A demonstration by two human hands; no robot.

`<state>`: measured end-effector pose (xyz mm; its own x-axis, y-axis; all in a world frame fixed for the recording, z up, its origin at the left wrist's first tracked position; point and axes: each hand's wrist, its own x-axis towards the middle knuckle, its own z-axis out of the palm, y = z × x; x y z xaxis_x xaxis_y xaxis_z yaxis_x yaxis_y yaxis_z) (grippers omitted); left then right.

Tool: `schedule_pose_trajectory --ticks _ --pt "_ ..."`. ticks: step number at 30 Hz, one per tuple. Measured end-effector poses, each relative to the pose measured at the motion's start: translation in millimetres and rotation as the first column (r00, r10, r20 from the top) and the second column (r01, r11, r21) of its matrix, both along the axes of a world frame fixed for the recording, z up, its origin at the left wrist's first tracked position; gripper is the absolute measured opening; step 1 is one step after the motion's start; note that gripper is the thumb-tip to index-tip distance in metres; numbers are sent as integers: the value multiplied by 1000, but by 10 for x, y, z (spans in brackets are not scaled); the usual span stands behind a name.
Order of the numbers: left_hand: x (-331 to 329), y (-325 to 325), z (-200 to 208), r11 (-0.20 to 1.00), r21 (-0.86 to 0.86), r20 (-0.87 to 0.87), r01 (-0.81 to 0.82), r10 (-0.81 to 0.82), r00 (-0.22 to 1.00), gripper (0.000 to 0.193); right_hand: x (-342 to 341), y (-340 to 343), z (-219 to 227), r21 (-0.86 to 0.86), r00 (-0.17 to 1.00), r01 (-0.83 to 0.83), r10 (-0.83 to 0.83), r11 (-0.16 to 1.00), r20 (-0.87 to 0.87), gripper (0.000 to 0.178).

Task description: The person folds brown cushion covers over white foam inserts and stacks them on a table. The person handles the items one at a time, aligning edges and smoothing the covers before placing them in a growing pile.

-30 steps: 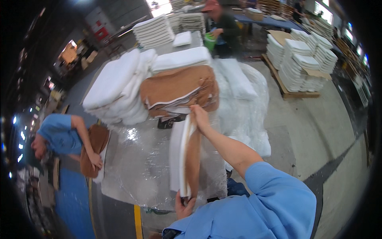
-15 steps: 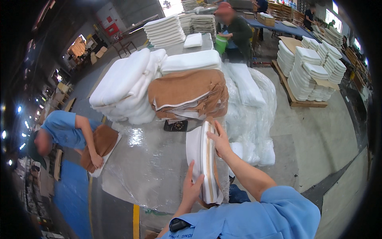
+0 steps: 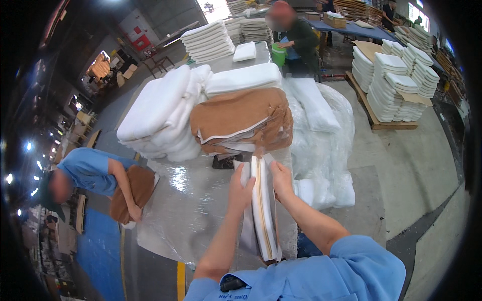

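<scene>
I hold a flat white cushion cover with a tan edge (image 3: 263, 210) upright on its edge over the table. My left hand (image 3: 241, 186) presses against its left face near the top. My right hand (image 3: 280, 179) grips its right face near the top. Both sets of fingers close around the top end. Just beyond it lies a stack of brown covers with white lining (image 3: 241, 120) on the plastic-wrapped table (image 3: 196, 200).
White foam pads (image 3: 160, 113) are piled at the table's left and back. Crumpled clear plastic (image 3: 326, 150) hangs off the right side. A person in blue (image 3: 90, 170) bends at the left with a brown piece. Another person (image 3: 296, 35) stands beyond. White stacks on a pallet (image 3: 396, 85) sit at right.
The cover has been turned upright and squared between both hands. My left hand rose from its lower end to its top, and my right hand came in closer to me.
</scene>
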<state>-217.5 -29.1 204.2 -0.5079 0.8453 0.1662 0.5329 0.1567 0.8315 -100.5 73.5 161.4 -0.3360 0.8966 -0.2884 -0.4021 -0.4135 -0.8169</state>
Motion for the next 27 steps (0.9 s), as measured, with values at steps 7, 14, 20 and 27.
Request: schedule_pose_trajectory --ticks 7,14,20,27 --pt "-401 626 0 994 56 -188 99 -87 978 36 -72 -76 56 198 957 -112 52 974 284 35" --pt "-405 682 -78 979 154 -312 131 -78 947 26 -225 -173 -9 586 924 -11 -216 810 316 28" --pt "-492 558 -18 980 197 -265 13 41 963 7 -352 -344 97 693 930 -68 -206 718 305 26" --pt "-614 461 -125 980 186 -178 -74 108 978 6 -359 132 -212 303 971 -197 228 932 -69 31"
